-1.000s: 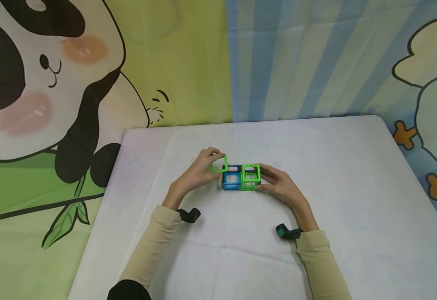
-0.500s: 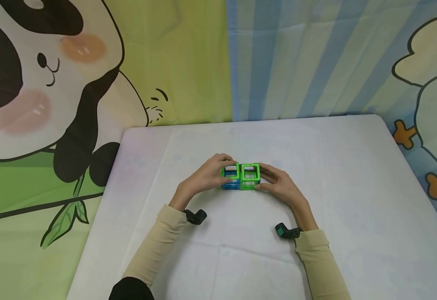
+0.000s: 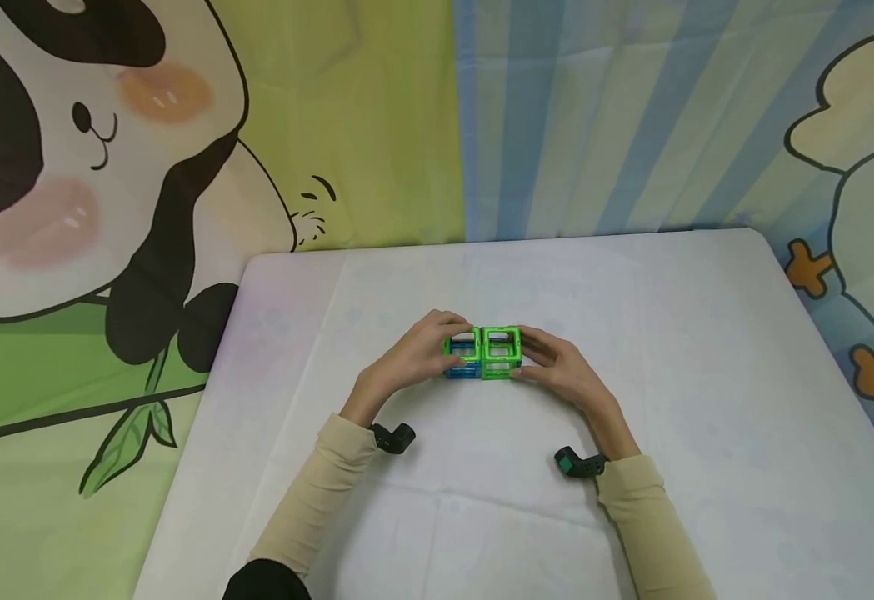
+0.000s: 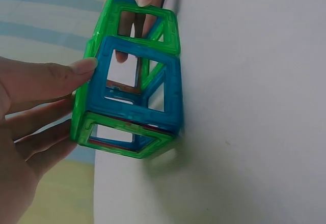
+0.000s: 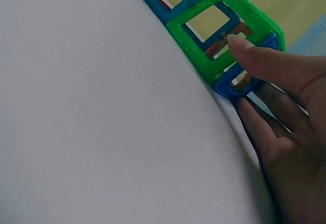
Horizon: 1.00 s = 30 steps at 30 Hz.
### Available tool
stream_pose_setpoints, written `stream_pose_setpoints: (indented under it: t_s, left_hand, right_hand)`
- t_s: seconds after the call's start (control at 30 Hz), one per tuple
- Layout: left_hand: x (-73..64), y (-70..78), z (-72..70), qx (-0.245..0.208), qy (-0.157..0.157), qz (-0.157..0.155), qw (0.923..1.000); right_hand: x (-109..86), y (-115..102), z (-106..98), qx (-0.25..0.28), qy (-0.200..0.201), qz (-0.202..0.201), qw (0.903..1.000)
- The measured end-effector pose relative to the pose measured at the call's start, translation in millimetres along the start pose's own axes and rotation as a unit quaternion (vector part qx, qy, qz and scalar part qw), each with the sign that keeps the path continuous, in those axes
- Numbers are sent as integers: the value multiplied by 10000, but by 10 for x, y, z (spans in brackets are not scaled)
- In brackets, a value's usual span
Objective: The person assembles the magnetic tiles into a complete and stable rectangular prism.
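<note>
A small structure of green and blue magnetic square tiles [image 3: 481, 353], two cubes side by side, stands on the white table [image 3: 706, 333]. My left hand [image 3: 427, 357] grips its left end, and my right hand [image 3: 543, 360] grips its right end. In the left wrist view the tile structure [image 4: 133, 86] has my left thumb [image 4: 56, 79] against the blue face and the other fingers [image 4: 41, 132] round the green end tile. In the right wrist view my right thumb [image 5: 265, 61] presses the green face of the structure [image 5: 204, 25], with fingers [image 5: 265, 127] at its end.
The white cloth-covered table spreads wide on all sides of the structure. Cartoon panda and striped curtains [image 3: 182, 125] hang behind its far edge. Black wrist cameras [image 3: 393, 437] sit on both cream sleeves.
My left hand lowered a loose green square tile onto the top of the left cube, then settled on that end. The right hand stayed put.
</note>
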State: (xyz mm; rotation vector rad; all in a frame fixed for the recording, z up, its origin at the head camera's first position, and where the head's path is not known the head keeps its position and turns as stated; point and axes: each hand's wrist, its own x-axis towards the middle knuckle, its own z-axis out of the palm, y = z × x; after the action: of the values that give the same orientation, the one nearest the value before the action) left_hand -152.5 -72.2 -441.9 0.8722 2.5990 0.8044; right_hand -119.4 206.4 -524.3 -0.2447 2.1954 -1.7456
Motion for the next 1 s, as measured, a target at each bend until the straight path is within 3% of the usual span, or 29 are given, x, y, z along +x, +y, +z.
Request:
stream_pose_setpoints:
  t_s: [0.3,0.53,0.63,0.77,0.9,1.0]
  left_hand:
    - [-28,-16,62,-115,205,24,9997]
    - [-57,-161,177,-510,309,-605,9964]
    - [-90,-264,245,-1179,265,-783,9896]
    - [-136,-386,340,-2215,322,-714,9720]
    - [-134,-451,400,-2631,396,-644,9618]
    - [-92,-476,401,-2679,432,-647,9603]
  right_hand:
    - [-3,-13,-44,-199,-68,126,9997]
    - [-19,-78,-89,-480,-173,13,9987]
    - [-29,-124,-114,-718,-186,-65,9972]
    - [-21,-160,-145,-851,-250,-112,9960]
    - [7,-163,-172,-1017,-274,-190,9943]
    - [52,-164,-194,-1184,-242,-302,9922]
